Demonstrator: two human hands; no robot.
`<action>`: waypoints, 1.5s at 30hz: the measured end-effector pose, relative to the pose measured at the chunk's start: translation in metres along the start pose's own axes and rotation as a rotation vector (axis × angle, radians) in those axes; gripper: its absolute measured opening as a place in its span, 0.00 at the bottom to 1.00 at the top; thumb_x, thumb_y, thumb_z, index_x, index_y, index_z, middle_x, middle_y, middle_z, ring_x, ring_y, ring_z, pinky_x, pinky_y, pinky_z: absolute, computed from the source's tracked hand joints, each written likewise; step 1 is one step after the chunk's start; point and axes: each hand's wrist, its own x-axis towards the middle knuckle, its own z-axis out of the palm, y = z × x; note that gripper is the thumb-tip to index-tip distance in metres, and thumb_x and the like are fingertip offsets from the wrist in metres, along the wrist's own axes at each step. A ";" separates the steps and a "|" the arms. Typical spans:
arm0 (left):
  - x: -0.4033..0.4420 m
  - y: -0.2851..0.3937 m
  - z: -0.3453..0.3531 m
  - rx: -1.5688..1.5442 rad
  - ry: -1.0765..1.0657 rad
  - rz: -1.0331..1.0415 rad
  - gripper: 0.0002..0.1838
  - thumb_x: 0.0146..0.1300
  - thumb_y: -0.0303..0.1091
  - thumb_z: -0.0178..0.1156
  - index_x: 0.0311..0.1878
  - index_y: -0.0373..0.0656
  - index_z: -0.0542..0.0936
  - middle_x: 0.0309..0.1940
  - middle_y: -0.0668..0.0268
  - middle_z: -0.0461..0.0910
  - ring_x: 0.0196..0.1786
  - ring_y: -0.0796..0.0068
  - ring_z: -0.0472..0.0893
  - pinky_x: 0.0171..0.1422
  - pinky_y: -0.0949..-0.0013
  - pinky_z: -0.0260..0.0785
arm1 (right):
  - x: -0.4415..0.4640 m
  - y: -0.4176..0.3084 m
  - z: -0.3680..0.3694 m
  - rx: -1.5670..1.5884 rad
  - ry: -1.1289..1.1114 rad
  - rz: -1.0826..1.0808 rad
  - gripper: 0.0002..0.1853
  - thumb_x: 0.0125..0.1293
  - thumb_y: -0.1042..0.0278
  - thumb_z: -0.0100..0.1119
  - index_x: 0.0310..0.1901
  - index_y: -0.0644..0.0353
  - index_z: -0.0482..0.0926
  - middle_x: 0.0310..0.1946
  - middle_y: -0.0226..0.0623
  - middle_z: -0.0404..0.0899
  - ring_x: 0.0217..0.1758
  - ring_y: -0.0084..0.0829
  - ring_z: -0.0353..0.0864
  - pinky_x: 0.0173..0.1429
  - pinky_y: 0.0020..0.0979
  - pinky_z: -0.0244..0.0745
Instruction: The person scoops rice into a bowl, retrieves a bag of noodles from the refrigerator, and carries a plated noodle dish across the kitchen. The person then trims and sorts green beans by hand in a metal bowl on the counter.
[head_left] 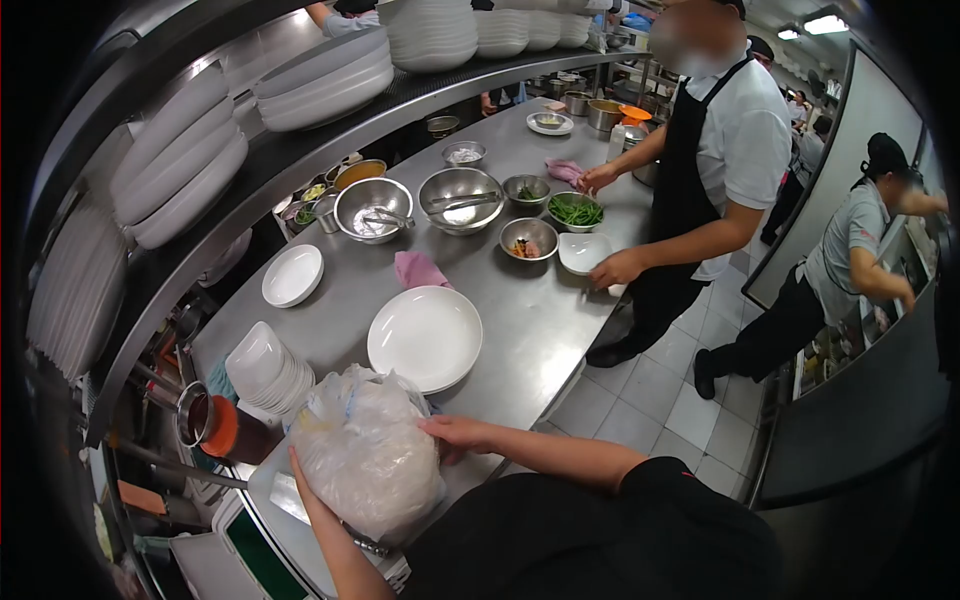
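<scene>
A large, bulging clear plastic bag (365,455) with pale contents sits at the near end of the steel counter, against my body. My right hand (455,434) grips its right side, the fingers partly out of sight behind the film. Along the bag's left side, my left hand (303,478) presses in and supports it; most of those fingers are hidden. What fills the bag cannot be made out. Just beyond it lies a big round white plate (425,338). A stack of white dishes (265,365) stands left of the bag.
Metal bowls, one with green beans (575,210), stand farther along the counter (530,330). A pink cloth (420,270) lies behind the plate. Overhead, a shelf (300,150) holds stacked plates. A co-worker in a black apron (690,150) touches a white bowl (585,253); another person works at right.
</scene>
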 end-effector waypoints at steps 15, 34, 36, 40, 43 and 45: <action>-0.041 0.000 0.078 0.016 -0.016 0.151 0.36 0.71 0.62 0.46 0.68 0.41 0.69 0.59 0.58 0.76 0.60 0.61 0.77 0.64 0.59 0.70 | -0.017 -0.010 0.023 0.130 -0.062 -0.169 0.37 0.72 0.33 0.42 0.73 0.49 0.57 0.65 0.33 0.68 0.65 0.29 0.68 0.62 0.38 0.70; 0.040 -0.105 0.293 0.197 -0.421 0.011 0.33 0.73 0.59 0.44 0.66 0.39 0.70 0.58 0.58 0.76 0.57 0.65 0.78 0.64 0.66 0.69 | -0.171 0.035 -0.118 0.651 0.717 -0.593 0.25 0.79 0.57 0.40 0.71 0.62 0.61 0.66 0.37 0.69 0.67 0.29 0.67 0.71 0.32 0.60; 0.077 -0.147 0.302 0.266 -0.506 -0.077 0.33 0.73 0.59 0.44 0.65 0.39 0.71 0.58 0.58 0.77 0.57 0.66 0.78 0.63 0.66 0.70 | -0.178 0.058 -0.142 0.651 0.762 -0.641 0.26 0.79 0.54 0.41 0.70 0.62 0.62 0.65 0.37 0.70 0.67 0.29 0.68 0.71 0.32 0.60; 0.086 -0.182 0.344 0.275 -0.498 -0.208 0.32 0.74 0.57 0.45 0.64 0.36 0.71 0.58 0.58 0.77 0.57 0.67 0.78 0.62 0.66 0.70 | -0.194 0.046 -0.171 0.634 0.917 -0.635 0.31 0.77 0.47 0.43 0.70 0.63 0.62 0.64 0.39 0.71 0.66 0.31 0.68 0.69 0.33 0.62; 0.116 -0.209 0.335 0.359 -0.503 -0.303 0.33 0.74 0.57 0.46 0.65 0.36 0.70 0.58 0.58 0.76 0.57 0.67 0.77 0.62 0.66 0.69 | -0.183 0.049 -0.218 0.311 0.994 -0.432 0.34 0.75 0.42 0.42 0.69 0.64 0.62 0.62 0.41 0.73 0.66 0.33 0.69 0.67 0.33 0.63; 0.107 -0.205 0.331 0.687 -0.452 -0.137 0.32 0.74 0.55 0.46 0.66 0.35 0.69 0.58 0.59 0.76 0.57 0.67 0.77 0.63 0.66 0.68 | -0.174 0.048 -0.253 0.296 0.949 -0.155 0.34 0.74 0.37 0.41 0.69 0.55 0.66 0.59 0.39 0.76 0.60 0.33 0.75 0.60 0.35 0.71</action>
